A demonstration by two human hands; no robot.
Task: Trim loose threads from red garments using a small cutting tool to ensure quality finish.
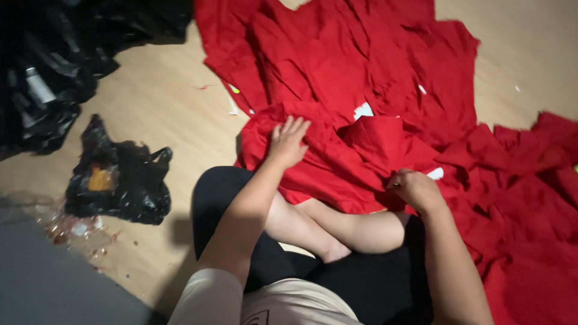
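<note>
Here, nearest to the camera, the person sits on the wooden floor (162, 114) with the legs folded, in black trousers and a light shirt, and both bare forearms reach forward. The right hand (416, 189), at about 4 o'clock from the middle of the view, is closed, its fingers pinching a fold at the near edge of the red cloth (361, 78). The left hand (287, 142), a little farther at about 9 o'clock from the right one, lies flat on the same cloth with the fingers spread and pressing down on a wrinkled part. The red cloth begins on the person's lap and spreads away toward 12 and 3 o'clock, in many overlapping pieces, with small white scraps showing between them. At 9 o'clock from the left hand, well apart, a small crumpled black plastic bag (118, 176) lies on the floor. Farther still, at 10 o'clock, a bigger heap of black bags (66, 54) fills the corner.
</note>
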